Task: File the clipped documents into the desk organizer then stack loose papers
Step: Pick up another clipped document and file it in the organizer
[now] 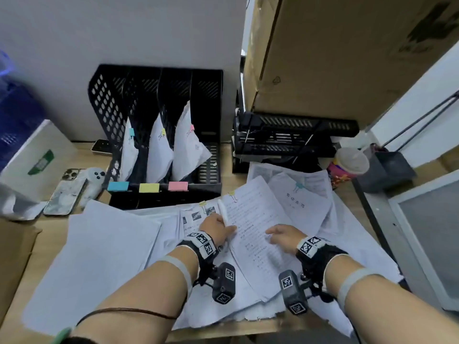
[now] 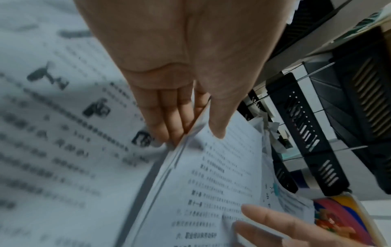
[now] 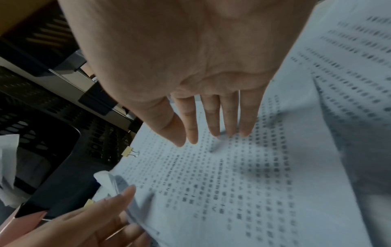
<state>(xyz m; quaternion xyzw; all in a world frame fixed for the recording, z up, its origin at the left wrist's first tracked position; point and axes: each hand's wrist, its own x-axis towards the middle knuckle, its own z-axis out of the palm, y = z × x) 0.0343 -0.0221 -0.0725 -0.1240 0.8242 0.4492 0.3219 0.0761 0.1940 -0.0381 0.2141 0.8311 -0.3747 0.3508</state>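
Note:
A printed document with a yellow clip (image 1: pixel 232 194) lies mid-desk on the paper pile (image 1: pixel 255 219). My left hand (image 1: pixel 218 228) pinches its curled left edge, thumb on top and fingers underneath (image 2: pixel 175 123). My right hand (image 1: pixel 283 235) rests on the page with straight fingers (image 3: pixel 211 130). Under it to the left lies a second yellow-clipped document (image 1: pixel 203 203) with pictures. A blue-clipped document (image 1: pixel 298 194) lies to the right. The black desk organizer (image 1: pixel 154 95) behind holds three clipped documents in its blue, yellow and pink labelled slots. Loose blank papers (image 1: pixel 104 244) spread to the left.
Two phones (image 1: pixel 64 194) and a white box (image 1: pixel 37 155) sit left of the organizer. A black tray stack (image 1: pixel 285 137) and a big cardboard box (image 1: pixel 335 58) stand at the back right, with a lidded cup (image 1: pixel 351 161) beside them. Cardboard (image 1: pixel 12 256) borders the left edge.

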